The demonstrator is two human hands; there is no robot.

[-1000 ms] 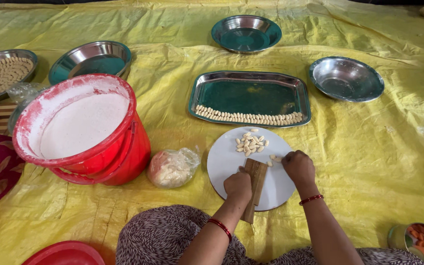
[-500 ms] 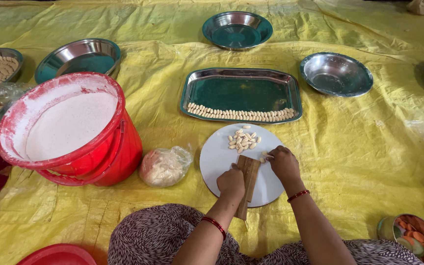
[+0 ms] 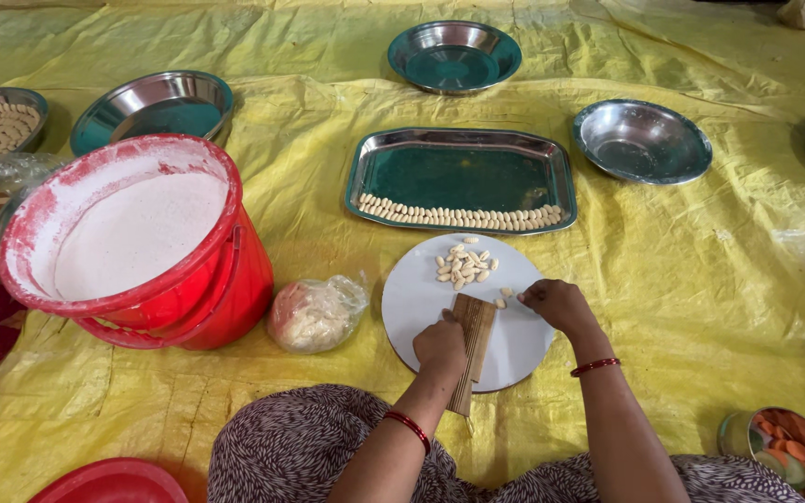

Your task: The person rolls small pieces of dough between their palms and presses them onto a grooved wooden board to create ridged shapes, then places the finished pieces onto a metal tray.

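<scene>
Left hand [image 3: 440, 343] clamps down on the ridged wooden board [image 3: 470, 346], long axis running away from the person on the white plate [image 3: 421, 298], while right hand [image 3: 556, 304], just beside it, pinches a dough piece.

Clear plastic bag of dough [image 3: 317, 314] — just beside red bucket [image 3: 132, 242]

Ridged wooden board [image 3: 473, 346] partly hidden under left hand [image 3: 441, 343]
</scene>
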